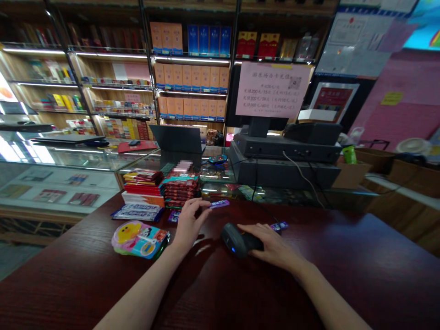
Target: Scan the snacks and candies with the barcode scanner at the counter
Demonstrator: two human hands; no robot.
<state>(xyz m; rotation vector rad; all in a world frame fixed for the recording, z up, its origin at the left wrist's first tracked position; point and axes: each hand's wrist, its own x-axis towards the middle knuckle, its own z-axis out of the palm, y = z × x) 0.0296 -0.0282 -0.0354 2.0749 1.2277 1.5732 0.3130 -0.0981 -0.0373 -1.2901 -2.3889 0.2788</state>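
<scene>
My left hand point(192, 220) pinches the end of a small purple candy packet point(220, 204) between thumb and fingertips, above the dark red counter point(223, 293). My right hand point(275, 245) is wrapped round a black barcode scanner point(235, 240) that shows a blue light. Just behind the right hand lies another purple packet point(280, 226). A further purple packet point(173, 216) is partly hidden behind my left hand. To the left of that hand are a pouch with a yellow duck point(140, 238) and blue-and-white packets point(137, 212).
Stacked red packs point(142, 188) and brown-red packets point(181, 190) stand at the counter's back left. Behind are a black cash drawer point(282, 169), a monitor with a paper sign point(271, 89), a laptop point(178, 139) and stocked shelves point(192, 94). A cable hangs from the monitor base.
</scene>
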